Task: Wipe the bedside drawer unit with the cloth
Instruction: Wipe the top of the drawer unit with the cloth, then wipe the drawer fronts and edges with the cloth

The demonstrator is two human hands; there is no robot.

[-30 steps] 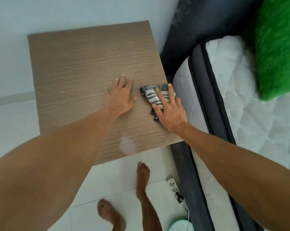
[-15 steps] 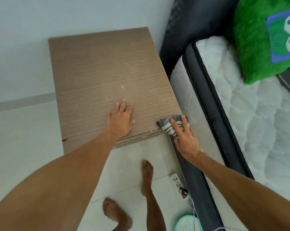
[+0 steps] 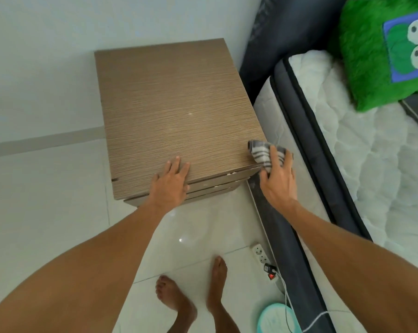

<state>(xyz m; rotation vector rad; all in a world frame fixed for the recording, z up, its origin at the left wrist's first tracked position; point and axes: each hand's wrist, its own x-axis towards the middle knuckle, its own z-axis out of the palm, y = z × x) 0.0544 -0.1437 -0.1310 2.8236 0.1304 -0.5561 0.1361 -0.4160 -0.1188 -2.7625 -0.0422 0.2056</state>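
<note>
The bedside drawer unit point(image 3: 179, 109) is a brown wood-grain box standing against the white wall beside the bed. My left hand point(image 3: 170, 182) lies flat on the front edge of its top, fingers spread, holding nothing. My right hand point(image 3: 276, 179) presses a grey and white striped cloth point(image 3: 261, 152) on the unit's front right corner, next to the mattress. The cloth drapes over the corner, partly under my fingers. Drawer fronts show as thin edges below the top.
A white quilted mattress point(image 3: 361, 164) with a dark border lies close on the right, a green plush pillow point(image 3: 383, 51) on it. On the white tile floor are a power strip point(image 3: 262, 257) with a cable, a teal round object point(image 3: 275, 319), and my bare feet point(image 3: 193, 292).
My right hand slid the cloth from mid right edge toward the front right corner. My left hand moved back to the front edge. The view pulled back, showing the drawer fronts.
</note>
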